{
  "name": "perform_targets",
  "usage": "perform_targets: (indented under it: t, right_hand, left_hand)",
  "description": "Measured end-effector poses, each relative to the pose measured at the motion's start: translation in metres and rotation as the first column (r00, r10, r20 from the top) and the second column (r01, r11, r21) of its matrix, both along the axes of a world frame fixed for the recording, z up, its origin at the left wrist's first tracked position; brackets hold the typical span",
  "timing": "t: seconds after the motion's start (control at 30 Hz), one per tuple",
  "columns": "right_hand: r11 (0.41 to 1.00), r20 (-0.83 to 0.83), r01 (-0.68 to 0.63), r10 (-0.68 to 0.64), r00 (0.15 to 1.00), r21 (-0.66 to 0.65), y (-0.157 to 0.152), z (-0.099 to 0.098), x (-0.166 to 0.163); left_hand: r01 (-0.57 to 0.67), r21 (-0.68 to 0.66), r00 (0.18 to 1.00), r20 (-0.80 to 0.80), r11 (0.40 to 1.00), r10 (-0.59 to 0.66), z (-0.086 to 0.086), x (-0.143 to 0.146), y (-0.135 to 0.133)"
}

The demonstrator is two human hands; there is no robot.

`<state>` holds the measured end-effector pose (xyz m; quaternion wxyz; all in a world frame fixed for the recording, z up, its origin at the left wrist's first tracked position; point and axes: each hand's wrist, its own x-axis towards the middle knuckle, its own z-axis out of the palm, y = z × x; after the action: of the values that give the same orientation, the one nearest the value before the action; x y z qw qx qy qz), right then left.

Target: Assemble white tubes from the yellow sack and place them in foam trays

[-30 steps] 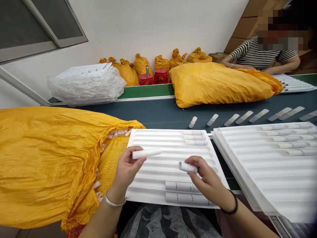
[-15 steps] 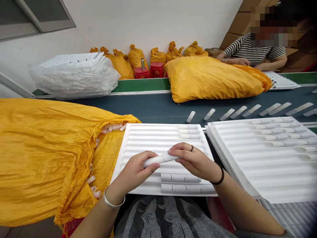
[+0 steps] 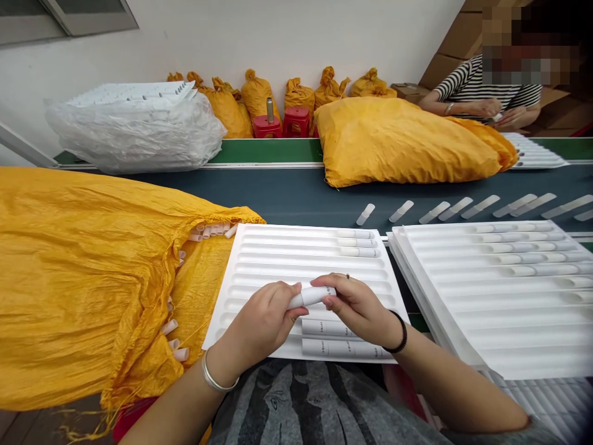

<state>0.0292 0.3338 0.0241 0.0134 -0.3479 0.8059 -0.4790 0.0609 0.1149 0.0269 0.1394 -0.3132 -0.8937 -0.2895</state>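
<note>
A white tube [image 3: 311, 296] with a seam ring and small dark print near its right end is held between my hands. My left hand [image 3: 267, 315] wraps its left end with thumb and fingers. At the right end, my right hand [image 3: 357, 309] pinches it. Both hands are closed, over a white grooved tray [image 3: 262, 262]. Near the tray's front edge lie two rows of printed white tubes [image 3: 343, 348], partly covered by my right hand and wrist. Several short tubes [image 3: 359, 243] rest in the grooves at the far right of the tray.
An open yellow sack [image 3: 115, 266] with white tubes at its mouth lies left. Stacked trays [image 3: 519, 321] stand right. Tubes [image 3: 435, 212] line the dark conveyor belt [image 3: 273, 201]. Beyond are a full yellow sack [image 3: 398, 142], a plastic-wrapped tray stack [image 3: 143, 136] and a co-worker [image 3: 491, 102].
My left hand has slid closer to my right hand, covering more of the tube. Print now shows near the tube's right end. The co-worker's hands have risen and hold something small.
</note>
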Motion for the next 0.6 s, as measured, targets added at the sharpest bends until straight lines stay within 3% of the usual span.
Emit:
perform_targets:
  t: [0.1,0.17,0.23,0.27,0.3,0.37,0.4,0.53,0.6]
  right_hand:
    - [0.99,0.035,-0.08,0.077,0.996,0.113,0.001,-0.004,0.005]
    - [0.972,0.007,-0.104,0.105,0.994,0.209,0.011,-0.009,0.002]
    - [0.958,-0.07,0.034,-0.015,0.997,0.285,0.032,-0.019,-0.009]
    - [0.937,-0.114,0.158,-0.128,0.985,0.313,0.046,-0.025,-0.017]
    - [0.896,-0.154,0.288,-0.249,0.956,0.338,0.062,-0.032,-0.027]
    - [0.797,-0.21,0.446,-0.393,0.895,0.408,0.093,-0.048,-0.045]
    - [0.761,-0.244,0.47,-0.402,0.883,0.447,0.106,-0.056,-0.053]
    - [0.643,-0.472,0.588,-0.37,0.8,0.491,0.123,-0.069,-0.052]
    - [0.647,-0.503,0.581,-0.334,0.798,0.493,0.116,-0.062,-0.033]
  left_hand:
    - [0.028,0.006,0.993,0.11,1.0,-0.029,-0.009,0.009,0.0]
    - [0.026,0.004,0.975,0.222,1.0,-0.026,-0.018,0.008,-0.013]
    - [-0.109,-0.011,0.948,0.299,0.994,0.108,-0.031,-0.004,-0.042]
    - [-0.248,-0.024,0.918,0.313,0.968,0.243,-0.039,-0.014,-0.062]
    - [-0.425,-0.024,0.856,0.314,0.905,0.411,-0.048,-0.027,-0.084]
    - [-0.71,-0.056,0.639,0.367,0.702,0.675,-0.067,-0.053,-0.129]
    - [-0.756,-0.092,0.576,0.377,0.648,0.726,-0.075,-0.065,-0.149]
    - [-0.784,-0.24,0.496,0.312,0.572,0.81,-0.092,-0.09,-0.199]
    - [-0.787,-0.303,0.48,0.248,0.538,0.842,-0.088,-0.089,-0.212]
